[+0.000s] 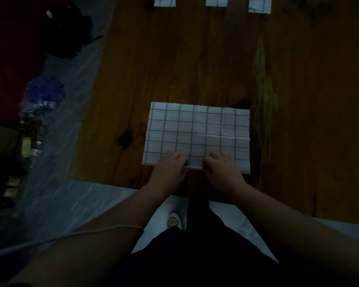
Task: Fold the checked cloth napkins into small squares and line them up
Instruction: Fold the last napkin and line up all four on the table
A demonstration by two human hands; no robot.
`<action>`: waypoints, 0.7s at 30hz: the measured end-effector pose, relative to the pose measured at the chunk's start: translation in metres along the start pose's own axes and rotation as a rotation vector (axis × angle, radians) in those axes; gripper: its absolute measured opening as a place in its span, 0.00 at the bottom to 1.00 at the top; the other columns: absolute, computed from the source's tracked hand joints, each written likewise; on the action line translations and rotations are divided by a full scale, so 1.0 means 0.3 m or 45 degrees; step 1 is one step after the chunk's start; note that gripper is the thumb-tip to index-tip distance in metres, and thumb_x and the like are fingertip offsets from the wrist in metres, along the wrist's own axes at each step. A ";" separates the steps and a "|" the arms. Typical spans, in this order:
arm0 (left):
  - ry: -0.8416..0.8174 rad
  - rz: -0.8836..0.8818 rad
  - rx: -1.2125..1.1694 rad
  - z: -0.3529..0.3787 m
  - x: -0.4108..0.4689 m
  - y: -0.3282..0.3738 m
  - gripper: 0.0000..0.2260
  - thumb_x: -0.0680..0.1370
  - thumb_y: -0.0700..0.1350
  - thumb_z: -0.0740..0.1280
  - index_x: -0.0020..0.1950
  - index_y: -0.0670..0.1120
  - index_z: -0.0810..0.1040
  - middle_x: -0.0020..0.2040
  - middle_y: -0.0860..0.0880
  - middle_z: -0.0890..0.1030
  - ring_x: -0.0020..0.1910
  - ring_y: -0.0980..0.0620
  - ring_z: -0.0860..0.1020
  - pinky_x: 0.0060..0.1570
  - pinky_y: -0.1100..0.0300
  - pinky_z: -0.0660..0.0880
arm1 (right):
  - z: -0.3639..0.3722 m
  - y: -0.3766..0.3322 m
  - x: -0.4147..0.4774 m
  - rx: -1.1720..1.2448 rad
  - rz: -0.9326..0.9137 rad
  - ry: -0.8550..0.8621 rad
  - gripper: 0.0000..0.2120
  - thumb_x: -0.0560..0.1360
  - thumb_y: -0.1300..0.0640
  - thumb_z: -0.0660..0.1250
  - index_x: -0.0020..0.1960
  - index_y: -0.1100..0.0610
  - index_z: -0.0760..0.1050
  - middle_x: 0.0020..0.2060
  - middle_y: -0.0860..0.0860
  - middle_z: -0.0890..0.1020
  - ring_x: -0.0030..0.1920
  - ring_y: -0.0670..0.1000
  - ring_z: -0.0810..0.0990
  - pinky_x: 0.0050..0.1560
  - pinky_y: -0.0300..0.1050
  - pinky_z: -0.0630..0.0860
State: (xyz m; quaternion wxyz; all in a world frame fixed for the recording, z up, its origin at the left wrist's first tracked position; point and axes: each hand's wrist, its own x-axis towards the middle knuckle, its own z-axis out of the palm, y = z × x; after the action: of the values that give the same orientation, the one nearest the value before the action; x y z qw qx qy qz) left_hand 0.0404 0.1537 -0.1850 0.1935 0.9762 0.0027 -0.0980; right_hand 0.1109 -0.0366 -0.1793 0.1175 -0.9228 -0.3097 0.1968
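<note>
White cloth crossed with dark checks, the napkin (197,133) is laid flat on the near part of the wooden table (298,90). Its near edge is pinched at the middle by the left hand (170,164) and the right hand (222,165), fingers curled and close together. Three folded napkins (216,1) are lined up along the far edge. The near edge is best lifted evenly, carried to the far edge, matched along the checks, then pressed flat.

Checked cloth napkins, white with dark grid.
One napkin (197,135) lies flat, a wide rectangle, near edge; three folded squares (216,1) line the far edge, apart.
</note>
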 end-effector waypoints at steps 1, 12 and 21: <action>-0.007 -0.005 -0.002 -0.001 -0.002 0.000 0.09 0.74 0.45 0.72 0.51 0.46 0.77 0.50 0.46 0.79 0.52 0.44 0.75 0.54 0.49 0.73 | 0.000 0.003 0.001 0.011 -0.001 0.000 0.07 0.79 0.52 0.62 0.54 0.51 0.77 0.52 0.49 0.77 0.55 0.53 0.74 0.56 0.49 0.68; 0.269 -0.116 -0.006 0.001 -0.016 0.024 0.12 0.69 0.42 0.74 0.46 0.45 0.73 0.43 0.44 0.74 0.43 0.43 0.72 0.45 0.51 0.64 | -0.057 -0.094 -0.033 0.228 -0.022 0.191 0.07 0.74 0.51 0.60 0.47 0.51 0.75 0.45 0.49 0.77 0.48 0.52 0.74 0.48 0.46 0.68; 0.491 -0.061 -0.367 -0.224 -0.112 0.039 0.01 0.75 0.39 0.64 0.43 0.44 0.74 0.41 0.46 0.76 0.42 0.47 0.73 0.41 0.49 0.73 | -0.198 -0.232 -0.110 0.443 -0.050 0.418 0.06 0.78 0.55 0.64 0.54 0.52 0.75 0.49 0.47 0.75 0.51 0.48 0.71 0.52 0.47 0.72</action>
State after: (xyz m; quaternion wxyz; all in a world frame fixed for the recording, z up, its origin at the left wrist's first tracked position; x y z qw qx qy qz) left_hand 0.0207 0.1693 -0.1132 0.3244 0.9388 0.0769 0.0869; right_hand 0.0760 -0.0083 -0.0930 0.3274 -0.9020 -0.2657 0.0923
